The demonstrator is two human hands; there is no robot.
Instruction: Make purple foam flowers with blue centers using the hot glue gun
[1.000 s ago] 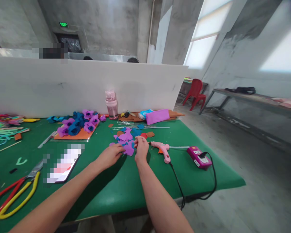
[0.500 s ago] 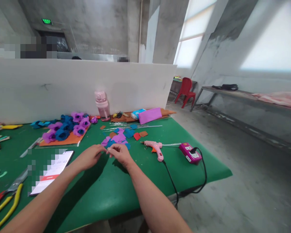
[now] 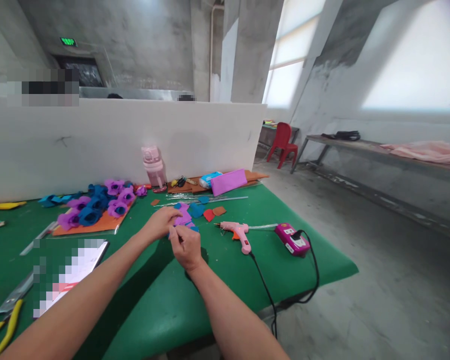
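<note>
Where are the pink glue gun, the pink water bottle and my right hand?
pink glue gun (image 3: 238,231), head view, on the body just above the handle.
pink water bottle (image 3: 154,169), head view, on the middle of the bottle.
right hand (image 3: 186,246), head view, on the back of the hand.
</note>
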